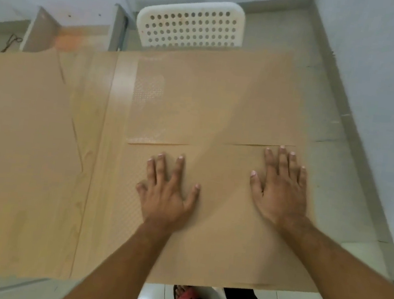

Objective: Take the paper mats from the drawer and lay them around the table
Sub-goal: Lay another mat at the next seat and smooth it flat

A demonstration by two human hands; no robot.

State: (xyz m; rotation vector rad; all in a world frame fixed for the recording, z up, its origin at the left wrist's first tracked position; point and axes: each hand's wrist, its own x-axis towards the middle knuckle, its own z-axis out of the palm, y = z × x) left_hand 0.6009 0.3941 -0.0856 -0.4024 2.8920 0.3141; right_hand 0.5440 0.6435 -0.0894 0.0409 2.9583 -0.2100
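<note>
Brown paper mats lie on a light wood table (119, 105). The near mat (219, 239) is under both hands. My left hand (168, 190) rests flat on it with fingers spread. My right hand (283, 184) presses flat near its far right edge, fingers apart. A second mat (210, 96) lies beyond it at the far side, its near edge just past my fingertips. More brown paper (17, 152) covers the left part of the table. Neither hand holds anything.
A white perforated plastic chair (191, 24) stands at the table's far side. An open drawer unit (64, 26) is at the far left. Grey walls close in on the right. White floor tiles and a foot in a red sandal (185, 297) show below the near edge.
</note>
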